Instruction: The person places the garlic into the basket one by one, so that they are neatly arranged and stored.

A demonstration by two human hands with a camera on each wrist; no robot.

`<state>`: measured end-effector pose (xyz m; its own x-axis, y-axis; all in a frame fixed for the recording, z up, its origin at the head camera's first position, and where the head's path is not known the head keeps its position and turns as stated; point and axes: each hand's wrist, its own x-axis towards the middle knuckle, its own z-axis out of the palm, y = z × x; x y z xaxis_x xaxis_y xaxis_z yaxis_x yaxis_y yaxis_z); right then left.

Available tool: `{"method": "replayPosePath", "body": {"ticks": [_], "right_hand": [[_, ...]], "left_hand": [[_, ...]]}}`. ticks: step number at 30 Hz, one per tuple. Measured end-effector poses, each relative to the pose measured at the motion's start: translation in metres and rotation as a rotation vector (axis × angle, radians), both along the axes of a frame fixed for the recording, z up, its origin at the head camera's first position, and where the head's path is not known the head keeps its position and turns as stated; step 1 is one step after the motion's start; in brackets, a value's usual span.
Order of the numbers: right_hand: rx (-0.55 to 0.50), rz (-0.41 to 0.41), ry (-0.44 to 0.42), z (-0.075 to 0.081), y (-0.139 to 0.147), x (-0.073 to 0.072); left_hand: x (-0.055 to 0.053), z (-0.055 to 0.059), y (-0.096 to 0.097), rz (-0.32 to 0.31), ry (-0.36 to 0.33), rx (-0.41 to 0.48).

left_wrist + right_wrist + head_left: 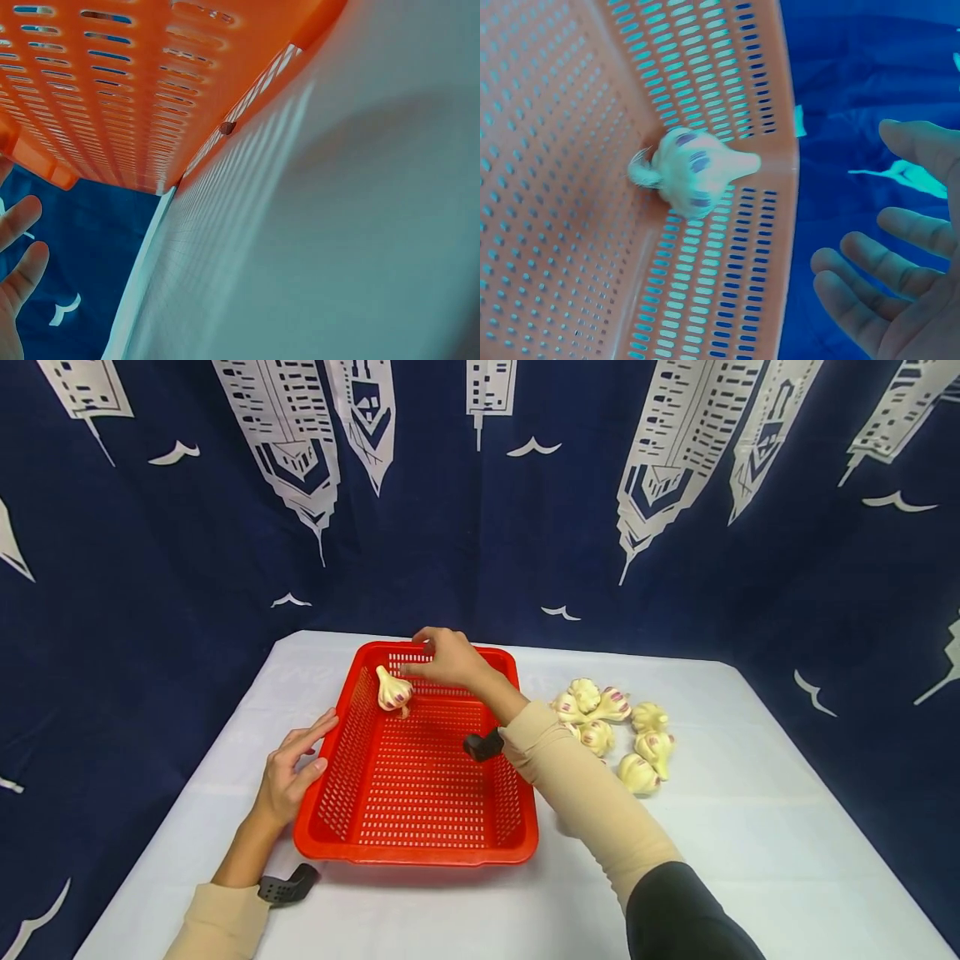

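A red plastic basket with perforated walls sits on the white table. One garlic bulb leans in its far left corner, stem up; the right wrist view shows the same bulb with its roots toward the basket floor. My right hand hovers over the basket's far part beside that bulb, its spread fingers holding nothing. My left hand rests at the left rim with fingers extended. In the left wrist view, its fingertips show near the basket's side.
Several garlic bulbs lie grouped on the table right of the basket, partly hidden by my right forearm. A dark blue curtain with white building prints hangs behind the white table.
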<state>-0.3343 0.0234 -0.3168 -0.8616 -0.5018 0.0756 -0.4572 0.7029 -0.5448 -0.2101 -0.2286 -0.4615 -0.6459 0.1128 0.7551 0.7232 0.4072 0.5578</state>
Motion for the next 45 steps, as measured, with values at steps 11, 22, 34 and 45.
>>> {"method": "replayPosePath", "body": {"ticks": [11,22,34,45], "right_hand": [[0.011,0.052,0.013,0.001,0.027,0.019],[0.001,0.061,0.040,0.003,0.060,0.038],[-0.004,0.047,0.011,-0.004,0.091,0.054],[-0.099,0.021,0.074,-0.018,0.123,0.071]], "left_hand": [[0.000,-0.002,0.000,-0.001,-0.017,-0.007],[0.003,-0.001,0.000,0.011,0.003,-0.011],[0.003,-0.002,0.001,0.005,-0.012,-0.006],[0.003,0.000,0.002,0.005,0.000,-0.003]]}}
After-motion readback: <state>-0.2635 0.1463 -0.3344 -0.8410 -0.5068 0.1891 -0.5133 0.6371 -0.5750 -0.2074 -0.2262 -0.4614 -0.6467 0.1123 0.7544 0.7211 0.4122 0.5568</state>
